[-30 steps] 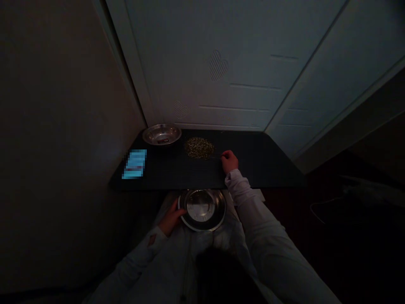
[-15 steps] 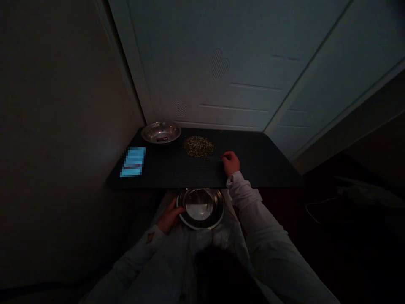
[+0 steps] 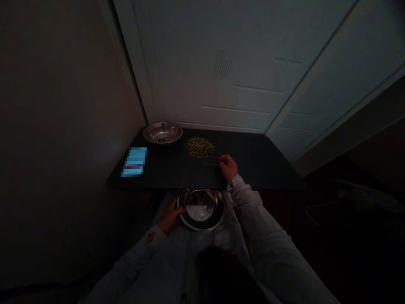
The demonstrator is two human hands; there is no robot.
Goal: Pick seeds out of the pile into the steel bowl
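Note:
My left hand point(image 3: 170, 217) is closed on the left rim of a shiny metal bowl point(image 3: 216, 219), its thumb over the edge. The bowl rests at my lap, below the front edge of the dark table point(image 3: 253, 164). Over the table, my right hand point(image 3: 228, 168) pinches a pair of thin tweezers point(image 3: 209, 164) whose tips point left; the dim light blurs their outline. Just beyond the tips lies a heap of small mixed pale and dark grains or seeds point(image 3: 200, 147), spread flat on the tabletop.
A second metal bowl point(image 3: 163, 133) with a label inside stands at the table's back left. In front of it lies a bright, pixelated phone-like screen point(image 3: 134, 162). A white panel with heart patterns point(image 3: 196, 84) rises behind the table, and a wall point(image 3: 69, 126) flanks the left.
My right hand has moved slightly left and toward me, with the tweezers near the heap's front edge. My left hand keeps its hold on the bowl. The view has shifted slightly.

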